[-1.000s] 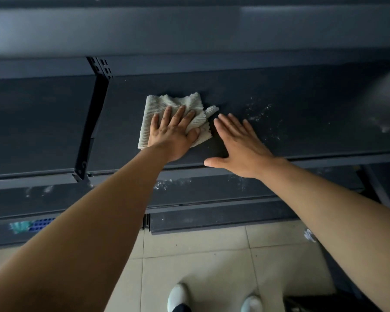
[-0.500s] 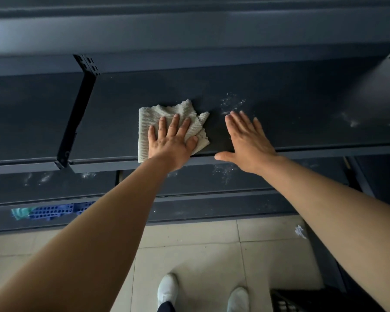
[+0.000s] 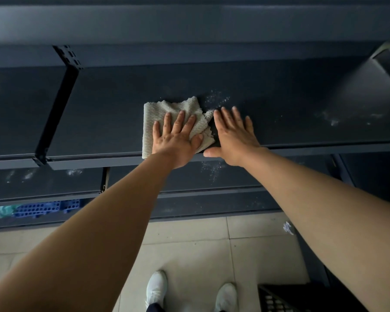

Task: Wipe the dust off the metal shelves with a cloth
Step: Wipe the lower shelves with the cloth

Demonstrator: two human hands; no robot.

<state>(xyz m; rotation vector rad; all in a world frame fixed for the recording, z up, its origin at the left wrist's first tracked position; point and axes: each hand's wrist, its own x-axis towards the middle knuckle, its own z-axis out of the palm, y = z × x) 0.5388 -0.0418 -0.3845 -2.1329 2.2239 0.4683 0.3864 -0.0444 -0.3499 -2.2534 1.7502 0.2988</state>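
One ribbed cloth is pressed flat near the front edge of the dark metal shelf under the spread fingers of the left hand. The right hand, fingers straight and slightly spread, is laid on bare shelf just beside the cloth's crumpled corner. One dust patch is seen just beyond.

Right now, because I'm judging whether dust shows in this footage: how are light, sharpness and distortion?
Head view: dim, with a soft sheen toward the right end of the shelf; dust specks show pale beside the cloth; left hand and right hand are sharp, no motion blur; the wide-angle lens makes the near forearms loom large.
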